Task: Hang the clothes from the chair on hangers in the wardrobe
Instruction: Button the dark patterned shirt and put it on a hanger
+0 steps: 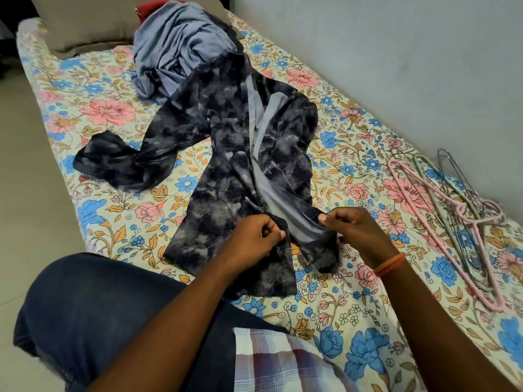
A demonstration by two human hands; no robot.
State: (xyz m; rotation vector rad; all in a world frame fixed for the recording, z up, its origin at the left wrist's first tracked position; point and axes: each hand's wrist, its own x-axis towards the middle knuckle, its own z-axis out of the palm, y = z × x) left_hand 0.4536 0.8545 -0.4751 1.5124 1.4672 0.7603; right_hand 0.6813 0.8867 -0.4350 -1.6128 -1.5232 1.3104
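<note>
One bed [93, 154], covered by a floral sheet printed with pink, blue and orange blooms, serves as the landmark. One dark mottled jacket [226, 165] of thin, soft cloth with a pale grey lining lies spread along the bed's middle, its front open and one sleeve trailing toward the bed's left edge. One heap of blue-grey clothes [181, 52], crumpled into folds with a scrap of red showing behind, sits at the bed's far end, touching the jacket's top. One bundle of hangers [452, 210], pink and grey thin wire-like frames overlapping so that their number cannot be told, lies at the bed's right edge. Two hands: the left hand [254, 239] and the right hand [356, 230] each pinch one side of the jacket's open front near its hem.
</note>
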